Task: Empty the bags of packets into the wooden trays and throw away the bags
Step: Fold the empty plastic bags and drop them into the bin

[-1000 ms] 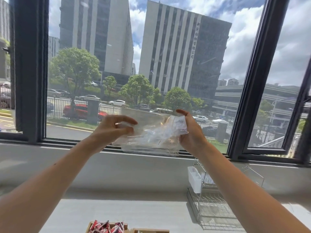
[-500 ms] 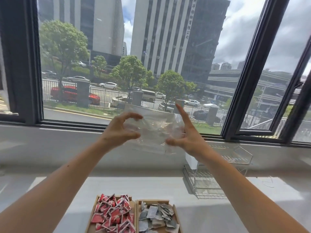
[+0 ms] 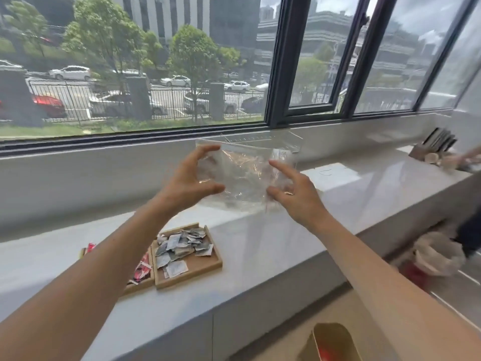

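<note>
A clear, crumpled plastic bag hangs in the air above the white counter, held between both hands. My left hand pinches its left side and my right hand grips its right side with fingers spread. The bag looks empty. Below on the counter stands a wooden tray heaped with grey and white packets. To its left a second wooden tray holds red packets, mostly hidden behind my left forearm.
A cardboard bin stands on the floor at the bottom right. A knife block sits far right on the counter, beside another person's hand. A window wall runs behind the counter.
The view has swung down and to the right, so both trays, the counter edge and the bin now show. The bag stays between both hands, lower against the wall.
</note>
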